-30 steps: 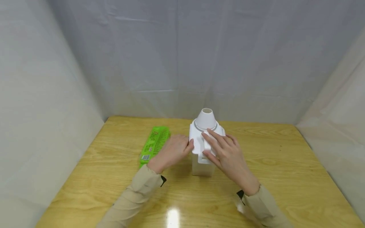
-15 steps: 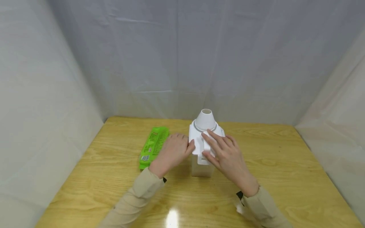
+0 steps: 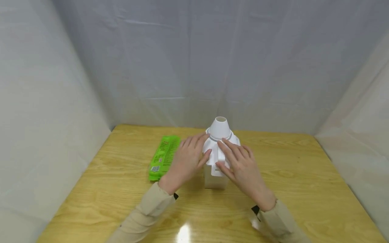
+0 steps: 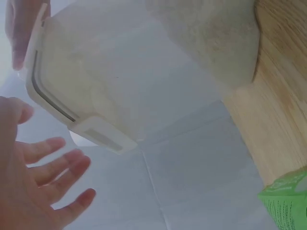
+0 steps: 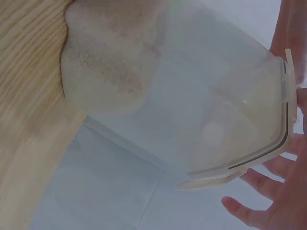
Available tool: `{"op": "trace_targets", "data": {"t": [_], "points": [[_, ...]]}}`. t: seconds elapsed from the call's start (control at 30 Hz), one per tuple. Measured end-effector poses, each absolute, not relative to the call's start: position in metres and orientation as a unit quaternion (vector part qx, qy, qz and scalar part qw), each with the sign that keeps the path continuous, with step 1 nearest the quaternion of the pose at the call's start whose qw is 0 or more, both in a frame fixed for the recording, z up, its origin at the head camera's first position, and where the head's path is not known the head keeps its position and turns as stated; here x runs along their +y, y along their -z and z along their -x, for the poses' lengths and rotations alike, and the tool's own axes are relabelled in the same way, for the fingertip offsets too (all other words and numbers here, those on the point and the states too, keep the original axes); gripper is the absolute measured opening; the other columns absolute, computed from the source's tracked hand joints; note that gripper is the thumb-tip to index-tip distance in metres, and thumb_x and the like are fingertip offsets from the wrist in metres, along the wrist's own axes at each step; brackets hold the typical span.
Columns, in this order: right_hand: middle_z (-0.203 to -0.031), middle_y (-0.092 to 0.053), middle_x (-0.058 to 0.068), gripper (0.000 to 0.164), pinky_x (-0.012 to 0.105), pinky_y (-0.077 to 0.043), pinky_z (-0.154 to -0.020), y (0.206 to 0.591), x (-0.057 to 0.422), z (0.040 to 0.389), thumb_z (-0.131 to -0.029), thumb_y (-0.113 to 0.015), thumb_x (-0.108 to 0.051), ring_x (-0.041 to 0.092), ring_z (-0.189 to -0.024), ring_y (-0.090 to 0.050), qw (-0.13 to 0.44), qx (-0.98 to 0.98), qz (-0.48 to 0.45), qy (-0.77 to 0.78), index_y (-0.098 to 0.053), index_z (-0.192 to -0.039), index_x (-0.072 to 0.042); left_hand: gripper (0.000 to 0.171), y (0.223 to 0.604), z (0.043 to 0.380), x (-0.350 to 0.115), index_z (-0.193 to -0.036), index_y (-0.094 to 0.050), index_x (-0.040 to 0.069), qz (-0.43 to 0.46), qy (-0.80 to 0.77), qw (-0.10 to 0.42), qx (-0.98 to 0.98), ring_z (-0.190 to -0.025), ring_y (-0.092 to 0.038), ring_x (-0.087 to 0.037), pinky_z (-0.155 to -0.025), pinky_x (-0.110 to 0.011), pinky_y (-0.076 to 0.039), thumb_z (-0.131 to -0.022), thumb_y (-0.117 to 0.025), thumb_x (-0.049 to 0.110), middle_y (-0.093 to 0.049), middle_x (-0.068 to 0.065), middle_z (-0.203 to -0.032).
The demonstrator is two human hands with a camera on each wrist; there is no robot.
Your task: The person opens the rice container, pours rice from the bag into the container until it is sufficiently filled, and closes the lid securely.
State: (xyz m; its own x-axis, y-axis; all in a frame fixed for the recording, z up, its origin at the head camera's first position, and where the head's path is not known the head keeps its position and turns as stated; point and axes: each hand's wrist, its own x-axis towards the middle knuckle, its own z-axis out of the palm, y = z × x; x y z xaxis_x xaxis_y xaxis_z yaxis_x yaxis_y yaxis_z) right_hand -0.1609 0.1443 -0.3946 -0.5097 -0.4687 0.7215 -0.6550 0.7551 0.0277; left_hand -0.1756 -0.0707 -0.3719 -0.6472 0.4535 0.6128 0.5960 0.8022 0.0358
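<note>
A see-through storage container [image 3: 215,182] stands upright on the table, a pale grainy filling [image 5: 108,67] at its bottom. Its white lid [image 3: 213,153] carries a white cone [image 3: 220,129] with an open top. My left hand [image 3: 186,158] is at the lid's left side, fingers stretched toward the cone's base. In the left wrist view, those fingers spread apart beside the white side latch [image 4: 103,134]. My right hand [image 3: 241,165] lies over the lid's right side with fairly straight fingers, fingertips by the raised piece on top. Another latch [image 5: 208,182] shows in the right wrist view.
A green printed packet [image 3: 164,157] lies on the wooden table [image 3: 106,182], left of the container and close to my left hand. Pale sheeting [image 3: 194,67] hangs behind the table and along both sides.
My left hand has risen from the lid's left edge, and its fingers have straightened toward the cone. My right hand and the container stay nearly in place.
</note>
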Motion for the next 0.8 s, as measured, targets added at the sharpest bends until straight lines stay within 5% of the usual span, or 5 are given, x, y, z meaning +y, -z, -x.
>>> {"op": "trace_targets", "data": {"t": [0.2, 0.43, 0.6, 0.8], "points": [[-0.138, -0.061, 0.015, 0.073, 0.059, -0.048, -0.096, 0.390, 0.152, 0.163, -0.104, -0.033, -0.062, 0.036, -0.112, -0.064, 0.391, -0.853, -0.313, -0.146, -0.055, -0.143, -0.004, 0.052, 0.372, 0.170, -0.064, -0.141, -0.054, 0.003, 0.332, 0.139, 0.320, -0.876, -0.121, -0.061, -0.031, -0.106, -0.047, -0.049, -0.110, -0.037, 0.041, -0.060, -0.015, -0.140], [-0.123, -0.069, 0.014, 0.059, 0.056, -0.050, -0.092, 0.384, 0.167, 0.167, -0.110, -0.033, -0.048, 0.038, -0.101, -0.066, 0.410, -0.857, -0.287, -0.128, -0.066, -0.130, -0.003, 0.071, 0.380, 0.167, -0.050, -0.145, -0.050, 0.001, 0.359, 0.148, 0.338, -0.857, -0.126, -0.058, -0.029, -0.108, -0.044, -0.047, -0.110, -0.015, 0.051, -0.056, -0.015, -0.145], [-0.115, -0.072, 0.015, 0.056, 0.056, -0.051, -0.089, 0.386, 0.175, 0.169, -0.110, -0.036, -0.046, 0.038, -0.099, -0.066, 0.403, -0.867, -0.271, -0.113, -0.069, -0.123, -0.003, 0.070, 0.389, 0.165, -0.042, -0.148, -0.046, 0.003, 0.362, 0.142, 0.313, -0.866, -0.133, -0.051, -0.029, -0.112, -0.048, -0.043, -0.109, -0.019, 0.053, -0.049, -0.014, -0.151], [-0.107, -0.072, 0.018, 0.056, 0.058, -0.053, -0.084, 0.386, 0.185, 0.168, -0.107, -0.043, -0.050, 0.042, -0.098, -0.066, 0.392, -0.881, -0.244, -0.104, -0.070, -0.116, -0.001, 0.067, 0.395, 0.162, -0.038, -0.152, -0.039, 0.002, 0.354, 0.135, 0.291, -0.879, -0.140, -0.044, -0.030, -0.116, -0.051, -0.037, -0.102, -0.053, 0.046, -0.041, -0.015, -0.157]]}}
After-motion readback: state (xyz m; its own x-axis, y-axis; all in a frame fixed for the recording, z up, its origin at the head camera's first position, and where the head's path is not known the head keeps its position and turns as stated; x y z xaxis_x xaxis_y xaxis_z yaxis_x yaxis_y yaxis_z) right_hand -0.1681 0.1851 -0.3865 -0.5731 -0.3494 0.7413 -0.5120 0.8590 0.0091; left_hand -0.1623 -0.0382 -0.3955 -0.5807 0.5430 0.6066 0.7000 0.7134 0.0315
